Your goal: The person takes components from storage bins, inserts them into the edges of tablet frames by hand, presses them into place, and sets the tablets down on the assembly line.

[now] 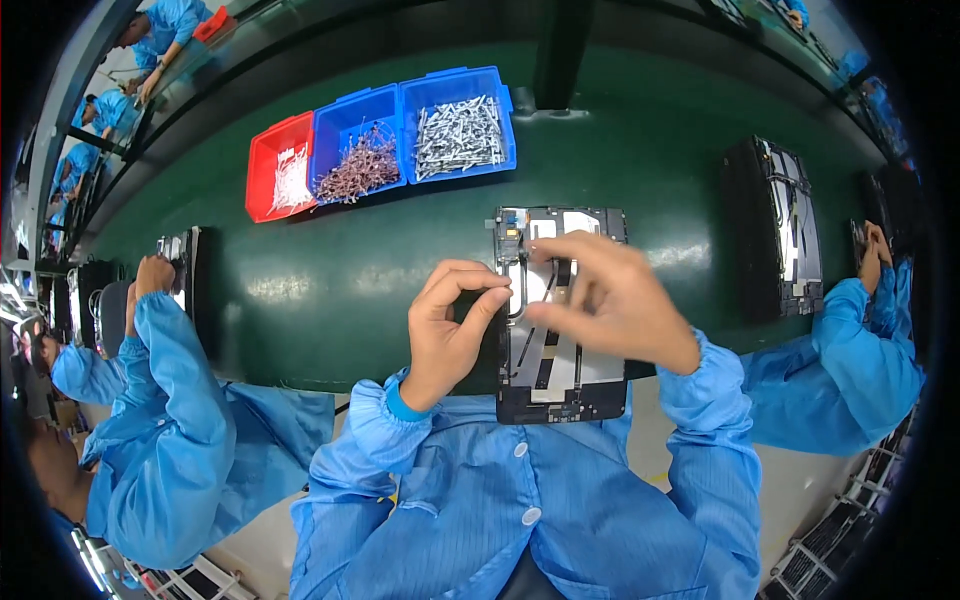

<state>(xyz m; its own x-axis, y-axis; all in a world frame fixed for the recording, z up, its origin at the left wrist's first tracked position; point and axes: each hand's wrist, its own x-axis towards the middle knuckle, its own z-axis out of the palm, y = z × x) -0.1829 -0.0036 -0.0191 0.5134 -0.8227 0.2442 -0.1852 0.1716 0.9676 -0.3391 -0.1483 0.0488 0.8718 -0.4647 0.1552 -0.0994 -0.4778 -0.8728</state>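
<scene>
An opened tablet-like device (545, 400) lies at the front edge of the green table, partly overhanging it. Its black frame, white panels, dark strips and small circuit parts are exposed. At the device's left edge, my left hand (440, 325) has thumb and index fingertips brought close together. Whatever sits between them, if anything, is too small to make out. My right hand (625, 300) hovers over the upper middle of the device, slightly blurred. Its thumb and index finger are spread apart with nothing visible between them, and it hides part of the inside.
Beyond my hands stand a red bin (262, 180) of white pieces, a blue bin (335, 125) of reddish cabled parts and another blue bin (508, 140) of silvery strips. A device stack (750, 220) stands right on the green table (400, 235). Co-workers in blue sit either side.
</scene>
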